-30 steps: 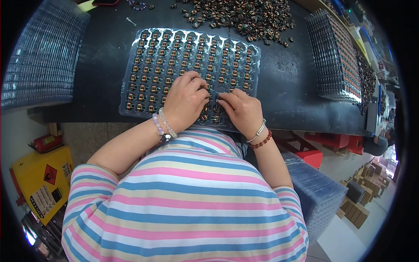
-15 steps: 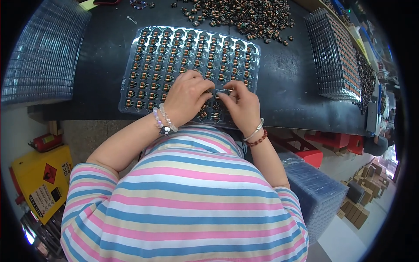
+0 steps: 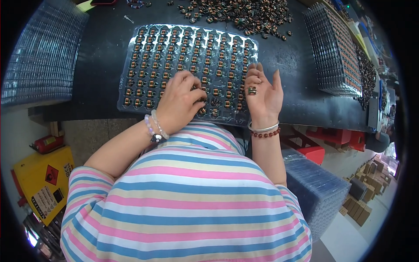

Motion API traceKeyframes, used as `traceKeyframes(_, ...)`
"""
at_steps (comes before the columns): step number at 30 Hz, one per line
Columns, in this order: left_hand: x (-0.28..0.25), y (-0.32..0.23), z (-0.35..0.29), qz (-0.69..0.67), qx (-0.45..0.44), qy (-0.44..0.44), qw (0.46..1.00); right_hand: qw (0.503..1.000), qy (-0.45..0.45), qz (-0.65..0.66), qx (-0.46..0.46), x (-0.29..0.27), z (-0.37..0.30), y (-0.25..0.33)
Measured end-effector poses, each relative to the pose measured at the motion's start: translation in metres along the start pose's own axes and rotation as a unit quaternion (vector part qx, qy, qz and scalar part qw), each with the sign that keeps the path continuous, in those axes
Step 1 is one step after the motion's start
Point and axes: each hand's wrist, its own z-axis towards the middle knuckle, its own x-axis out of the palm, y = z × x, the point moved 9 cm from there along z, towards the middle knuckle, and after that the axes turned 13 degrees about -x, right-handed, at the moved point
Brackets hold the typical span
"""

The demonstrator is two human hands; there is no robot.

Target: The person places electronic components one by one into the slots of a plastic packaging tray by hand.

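A clear plastic tray (image 3: 123,87) lies on the black table, its pockets holding rows of small copper-wound coils (image 3: 153,74). Over its near middle, my left hand (image 3: 180,101) is closed with bent fingers. Dark coil parts show by its fingertips, but what it grips is partly hidden. My right hand (image 3: 266,98) is at the tray's right edge, palm turned up, thumb out and the other fingers partly curled. One loose coil (image 3: 252,91) rests in it at the base of the fingers. Some coils near my left fingertips sit tilted in their pockets.
Many loose coils (image 3: 244,15) are heaped at the far side of the table (image 3: 102,56). Stacked clear trays (image 3: 43,52) stand at the left, and a stack of filled trays (image 3: 334,52) at the right. Below the table are red stools (image 3: 312,153) and a wrapped block of trays (image 3: 316,187).
My right hand has moved right, away from my left, and turned palm up, showing a coil in it. My left hand has shifted slightly left.
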Motion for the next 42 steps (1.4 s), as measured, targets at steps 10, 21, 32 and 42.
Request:
traceKeyframes(10, 0.007, -0.003, -0.007, -0.025, 0.052, -0.011, 0.998, 0.984, -0.035, -0.177, -0.012, -0.006, -0.005, -0.011)
traceKeyframes(21, 0.004, -0.009, 0.006, -0.009, 0.069, 0.016, 0.997, 0.996, 0.059, -0.071, 0.013, 0.006, 0.021, -0.006)
traceKeyframes(32, 0.009, -0.015, -0.025, -0.031, 0.089, 0.049, 0.994, 0.996, -0.048, -0.066, -0.034, -0.016, 0.001, -0.008)
traceKeyframes(42, 0.002, -0.024, -0.031, -0.007, 0.172, 0.001, 0.985, 0.931, 0.043, -0.352, -0.082, 0.008, -0.014, 0.002)
